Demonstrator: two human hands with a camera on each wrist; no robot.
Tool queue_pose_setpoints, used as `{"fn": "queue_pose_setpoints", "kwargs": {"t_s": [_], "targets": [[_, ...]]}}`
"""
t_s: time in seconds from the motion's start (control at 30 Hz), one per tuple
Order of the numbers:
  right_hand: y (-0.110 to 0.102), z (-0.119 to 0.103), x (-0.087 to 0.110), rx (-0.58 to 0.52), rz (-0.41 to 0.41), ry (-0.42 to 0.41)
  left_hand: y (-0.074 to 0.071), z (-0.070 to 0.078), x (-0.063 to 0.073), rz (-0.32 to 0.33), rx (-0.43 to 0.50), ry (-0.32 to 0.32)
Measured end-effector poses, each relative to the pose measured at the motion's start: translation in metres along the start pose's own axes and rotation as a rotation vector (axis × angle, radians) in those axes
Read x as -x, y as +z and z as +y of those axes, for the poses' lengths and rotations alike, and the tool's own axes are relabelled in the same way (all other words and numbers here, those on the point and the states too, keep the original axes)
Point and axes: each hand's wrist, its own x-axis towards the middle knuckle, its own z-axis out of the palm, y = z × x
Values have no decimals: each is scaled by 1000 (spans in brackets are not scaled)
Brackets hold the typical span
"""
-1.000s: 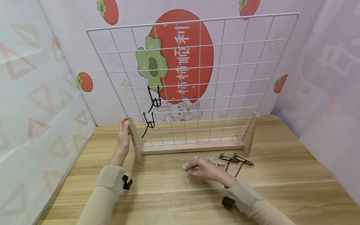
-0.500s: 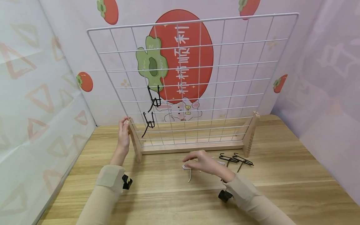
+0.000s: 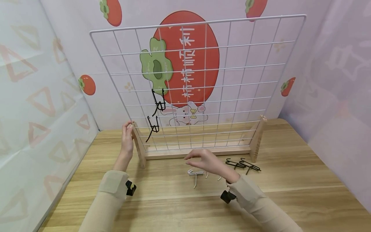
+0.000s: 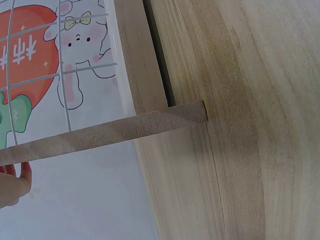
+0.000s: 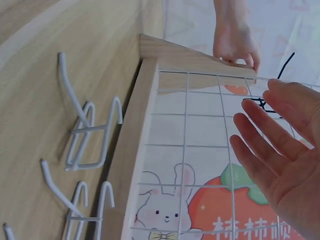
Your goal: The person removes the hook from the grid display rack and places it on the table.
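Observation:
My left hand grips the top of the stand's left wooden side piece; in the left wrist view its fingertips meet the wood's edge. Raised over the table, my right hand holds nothing, its fingers apart from everything in the right wrist view. Below it lies a white wire hook. More white hooks are partly hidden behind that hand in the head view, one being the hook near the stand. Two black wire hooks, an upper hook and a lower hook, hang on the white wire grid.
Two black hooks, the left hook and the right hook, lie overlapping near the stand's right foot. The grid leans back from the wooden base bar on the wooden table. A printed backdrop closes the rear and sides.
My right hand has let go of the leftmost white hook and lifted away from it, up and towards the grid. That hook stays on the table. The left hand has kept its place.

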Motion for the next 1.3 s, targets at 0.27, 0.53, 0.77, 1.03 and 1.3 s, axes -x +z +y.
{"fn": "queue_pose_setpoints", "kwargs": {"t_s": [0.27, 0.53, 0.77, 1.03, 1.3], "targets": [[-7, -6, -11, -33, 23, -28, 0, 0, 0, 5, 8, -7], [-13, -15, -21, 14, 57, -27, -1, 1, 0, 4, 3, -4], [-18, -22, -33, 27, 128, -125, -1, 0, 0, 4, 5, -1], [-27, -33, -50, 40, 159, -207, -1, 0, 0, 9, 2, -2], [-34, -41, -62, 54, 214, -251, 0, 0, -1, 9, -1, 3]]}}
